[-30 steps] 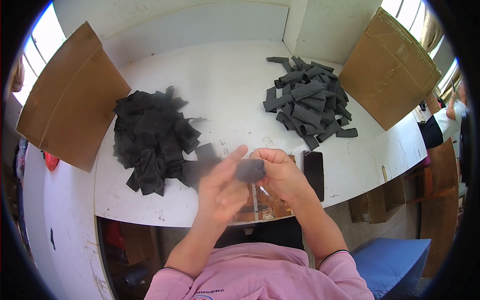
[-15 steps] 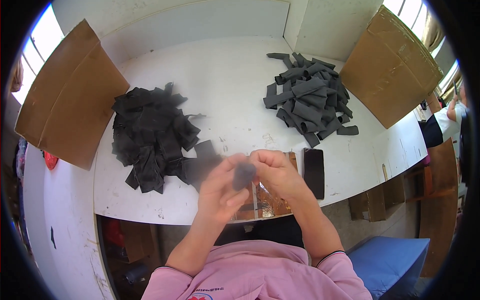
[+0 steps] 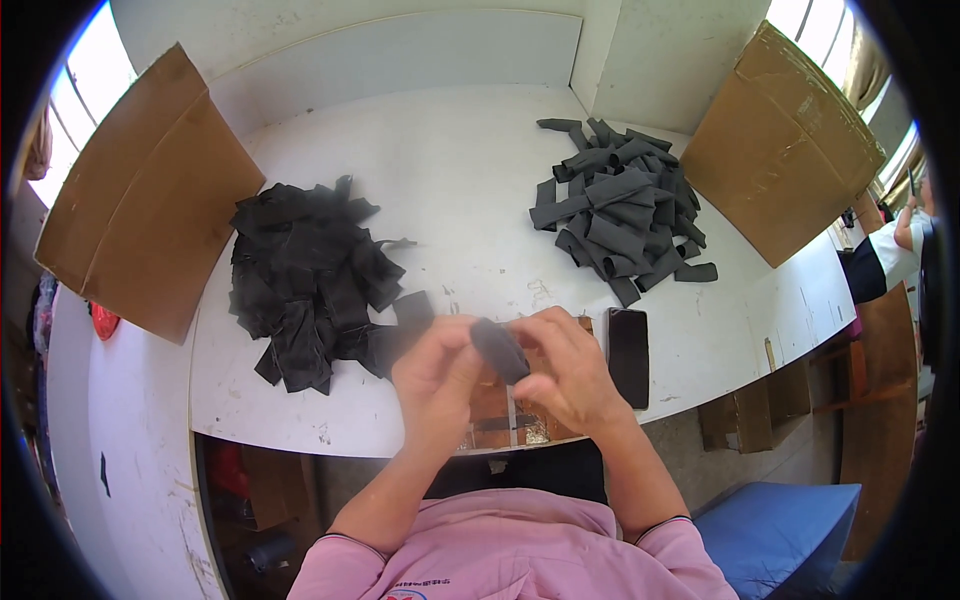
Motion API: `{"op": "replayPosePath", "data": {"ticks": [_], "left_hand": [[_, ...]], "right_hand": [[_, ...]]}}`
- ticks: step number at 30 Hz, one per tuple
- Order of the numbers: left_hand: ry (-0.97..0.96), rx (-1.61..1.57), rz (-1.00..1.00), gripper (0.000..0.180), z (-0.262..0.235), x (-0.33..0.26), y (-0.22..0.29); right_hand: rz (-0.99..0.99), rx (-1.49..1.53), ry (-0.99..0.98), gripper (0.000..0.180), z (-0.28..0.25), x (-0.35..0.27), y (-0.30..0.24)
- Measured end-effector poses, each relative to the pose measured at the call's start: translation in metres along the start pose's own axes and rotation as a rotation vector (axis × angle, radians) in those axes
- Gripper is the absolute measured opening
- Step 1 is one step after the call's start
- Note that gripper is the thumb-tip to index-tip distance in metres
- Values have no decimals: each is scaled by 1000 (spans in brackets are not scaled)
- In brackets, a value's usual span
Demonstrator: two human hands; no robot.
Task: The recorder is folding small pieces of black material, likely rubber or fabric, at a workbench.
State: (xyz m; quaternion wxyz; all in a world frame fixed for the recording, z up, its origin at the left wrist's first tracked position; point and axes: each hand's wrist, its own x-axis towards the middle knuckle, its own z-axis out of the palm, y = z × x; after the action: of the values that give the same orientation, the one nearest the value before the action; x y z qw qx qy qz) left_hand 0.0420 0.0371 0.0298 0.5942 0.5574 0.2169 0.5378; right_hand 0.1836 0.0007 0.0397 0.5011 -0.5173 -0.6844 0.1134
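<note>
A left cardboard box [image 3: 150,200] is stood at the left end of the tabletop [image 3: 420,130]; its contents cannot be seen. Below the tabletop, a red item [image 3: 228,468] is held in a dark compartment [image 3: 278,490]. A heap of dark cloth strips [image 3: 310,280] is laid loose just beside the left box, presumably so that single strips can be reached by the left hand [image 3: 430,370]. By that hand, the near side of a dark cloth piece [image 3: 498,350] is pinched; the left grip is clamped on it. The piece is held tilted between both hands, above the front of the tabletop, probably for control from both ends. Its lower end is met by the right hand [image 3: 570,375], whose fingers are curved around it; whether that grip is clamped cannot be told. A black phone-like slab [image 3: 628,358] is laid flat beside the right hand, seemingly clear of the work. Farther back, grey cloth tubes [image 3: 620,215] are piled, apparently kept apart from the dark heap. Beside them a right cardboard box [image 3: 780,140] is stood; its interior is hidden.
</note>
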Motion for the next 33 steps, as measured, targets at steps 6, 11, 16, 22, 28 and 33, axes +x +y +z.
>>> {"op": "replayPosePath", "data": {"ticks": [6,11,16,22,28,33], "left_hand": [[92,-99,-123,13,-15,-5,-16],[-117,-276,-163,34,0,6,-12],[-307,514,-167,13,14,26,12],[-239,480,-34,10,10,14,-5],[-135,5,-155,16,6,9,-1],[18,-522,-156,14,-5,14,5]], "right_hand": [[-28,-234,-209,19,17,-19,29],[-42,-179,-115,16,18,-24,28],[40,170,-4,13,25,-33,29],[-49,-62,-89,14,27,-39,40],[66,-207,-219,19,13,-26,30],[-7,-322,-245,22,4,-12,19]]}}
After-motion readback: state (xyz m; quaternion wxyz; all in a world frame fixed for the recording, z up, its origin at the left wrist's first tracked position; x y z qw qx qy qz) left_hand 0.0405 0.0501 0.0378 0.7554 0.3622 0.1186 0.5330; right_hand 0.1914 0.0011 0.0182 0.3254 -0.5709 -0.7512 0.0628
